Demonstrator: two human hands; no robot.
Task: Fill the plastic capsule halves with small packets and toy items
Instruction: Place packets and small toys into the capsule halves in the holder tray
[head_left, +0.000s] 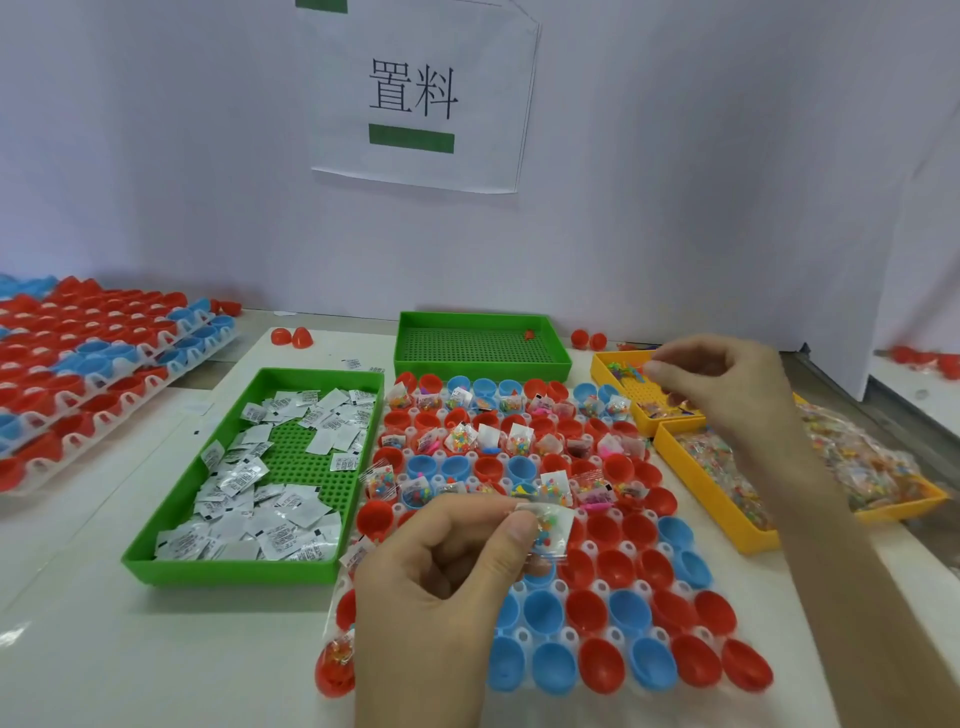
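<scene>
Left hand (441, 587) pinches a clear bead packet (550, 527) between thumb and forefinger above the capsule halves (631, 613) racked on the worktop, apparently poised over the next unfilled row; the far rows already carry packets. Right hand (727, 384) hovers, fingers curled, at the small yellow tray (636, 392) of toy items, set within easy reach. Whether it grips anything cannot be told. The forearms hide part of the rack and of the larger yellow tray (748, 540).

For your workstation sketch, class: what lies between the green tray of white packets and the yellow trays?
Head view: the rack of red and blue capsule halves sits between the green packet tray and the yellow trays.
</scene>
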